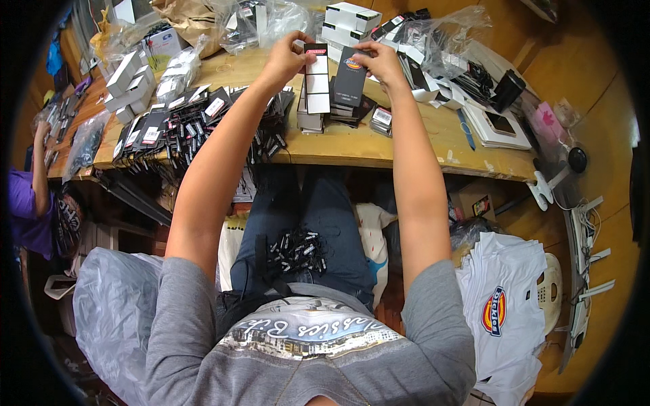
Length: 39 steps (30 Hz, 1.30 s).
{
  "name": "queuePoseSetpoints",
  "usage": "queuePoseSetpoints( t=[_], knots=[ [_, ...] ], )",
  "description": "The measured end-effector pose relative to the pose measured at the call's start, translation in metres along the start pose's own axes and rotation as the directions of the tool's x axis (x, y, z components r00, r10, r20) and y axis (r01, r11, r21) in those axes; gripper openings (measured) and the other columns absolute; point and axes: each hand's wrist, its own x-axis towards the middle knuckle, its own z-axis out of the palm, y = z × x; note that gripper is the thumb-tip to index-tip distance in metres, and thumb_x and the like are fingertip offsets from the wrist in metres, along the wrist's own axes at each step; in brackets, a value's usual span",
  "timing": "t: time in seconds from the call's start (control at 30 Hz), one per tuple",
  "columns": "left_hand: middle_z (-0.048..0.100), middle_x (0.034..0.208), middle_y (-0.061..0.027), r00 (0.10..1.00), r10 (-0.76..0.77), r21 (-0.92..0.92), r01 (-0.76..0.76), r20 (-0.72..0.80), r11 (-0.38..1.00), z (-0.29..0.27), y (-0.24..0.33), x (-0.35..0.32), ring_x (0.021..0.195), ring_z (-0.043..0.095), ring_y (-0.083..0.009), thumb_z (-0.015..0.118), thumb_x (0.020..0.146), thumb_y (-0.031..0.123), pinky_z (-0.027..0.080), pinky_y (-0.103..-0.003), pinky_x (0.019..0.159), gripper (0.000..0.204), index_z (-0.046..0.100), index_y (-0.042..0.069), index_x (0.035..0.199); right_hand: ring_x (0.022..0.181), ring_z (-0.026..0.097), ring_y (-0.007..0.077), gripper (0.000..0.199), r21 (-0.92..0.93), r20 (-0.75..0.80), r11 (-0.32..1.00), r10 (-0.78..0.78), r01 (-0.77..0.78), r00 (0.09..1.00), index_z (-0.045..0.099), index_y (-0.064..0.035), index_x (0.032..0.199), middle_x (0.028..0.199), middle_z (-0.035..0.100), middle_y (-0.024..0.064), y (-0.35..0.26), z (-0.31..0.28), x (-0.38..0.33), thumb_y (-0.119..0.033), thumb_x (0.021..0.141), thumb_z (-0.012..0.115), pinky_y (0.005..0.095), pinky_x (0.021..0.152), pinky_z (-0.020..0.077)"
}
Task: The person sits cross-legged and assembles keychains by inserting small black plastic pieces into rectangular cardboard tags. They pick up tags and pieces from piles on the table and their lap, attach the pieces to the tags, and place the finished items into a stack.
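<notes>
My left hand point(290, 58) pinches the top of a long black-and-white label card point(317, 91), which stands over a stack of similar cards point(311, 120) on the table. Just to its right, my right hand point(383, 63) grips the upper end of a black hang tag point(350, 81) with a coloured logo. Below that tag lies a pile of black tags point(353, 114). A small stack of white barcode labels point(381, 120) sits to the right of them. Left of my hands spreads a large heap of black tags with strings point(196, 125). A bunch of black tag strings point(298, 250) rests on my lap.
White boxes point(130, 84) stand on the left, and others point(351, 24) at the back. Clear plastic bags lie behind my hands. A phone point(500, 122) rests on a white box at the right. White printed shirts point(504, 304) are piled low right. Another person's purple sleeve point(30, 210) shows far left.
</notes>
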Motion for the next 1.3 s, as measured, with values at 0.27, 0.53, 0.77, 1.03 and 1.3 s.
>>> queuePoseSetpoints(
  t=[0.27, 0.53, 0.77, 1.03, 1.3],
  knots=[
    [0.058, 0.076, -0.0031, 0.986, -0.059, -0.425, 0.121, 0.156, 0.897, 0.006, 0.053, -0.042, 0.066, 0.053, -0.0088, 0.067, 0.067, 0.013, 0.042, -0.021, 0.060, 0.030, 0.056, 0.001, 0.092, 0.055, 0.050, 0.0067, 0.017, 0.200, 0.160, 0.969, -0.178, 0.144, 0.971, 0.057, -0.0007, 0.091, 0.070, 0.057, 0.0042, -0.051, -0.011, -0.054, -0.008, 0.076, 0.055, 0.0176, 0.047, 0.0382],
    [0.056, 0.084, -0.0087, 0.967, -0.139, -0.639, 0.247, 0.215, 0.728, 0.005, 0.063, -0.095, 0.079, 0.052, -0.0114, 0.060, 0.073, 0.012, 0.043, -0.024, 0.070, 0.028, 0.053, -0.004, 0.094, 0.068, 0.058, 0.0234, 0.034, -0.705, -0.042, 0.680, 0.246, -0.203, 0.968, 0.060, 0.0002, 0.077, 0.072, 0.060, 0.0144, 0.043, -0.098, -0.079, -0.027, 0.059, 0.069, 0.0339, 0.062, 0.0431],
    [0.054, 0.085, -0.0075, 0.961, -0.183, -0.740, 0.276, 0.207, 0.613, 0.006, 0.047, -0.135, 0.078, 0.052, -0.0119, 0.057, 0.074, 0.006, 0.046, -0.023, 0.067, 0.022, 0.049, -0.001, 0.094, 0.063, 0.058, 0.0248, 0.031, -0.628, -0.277, 0.695, 0.220, -0.350, 0.935, 0.059, -0.0029, 0.067, 0.069, 0.059, 0.0141, 0.058, -0.092, -0.100, -0.024, 0.051, 0.074, 0.0339, 0.059, 0.0430],
    [0.056, 0.085, -0.0080, 0.975, -0.209, -0.689, 0.202, 0.074, 0.696, 0.011, 0.031, -0.178, 0.079, 0.053, -0.0100, 0.055, 0.076, 0.003, 0.044, -0.022, 0.069, 0.019, 0.048, -0.002, 0.093, 0.055, 0.049, 0.0057, 0.008, 0.210, 0.026, 0.977, -0.037, 0.031, 0.999, 0.058, 0.0000, 0.079, 0.067, 0.057, 0.0014, -0.027, -0.042, -0.157, -0.003, 0.071, 0.059, 0.0166, 0.051, 0.0391],
    [0.056, 0.084, -0.0070, 0.961, -0.272, -0.610, 0.243, 0.048, 0.754, 0.015, 0.025, -0.214, 0.075, 0.052, -0.0085, 0.054, 0.075, 0.000, 0.043, -0.020, 0.066, 0.018, 0.050, -0.002, 0.092, 0.056, 0.050, 0.0038, 0.009, 0.058, 0.057, 0.992, -0.111, 0.108, 0.992, 0.058, 0.0016, 0.074, 0.063, 0.056, 0.0018, -0.038, 0.048, -0.215, -0.005, 0.069, 0.062, 0.0162, 0.051, 0.0391]
  ],
)
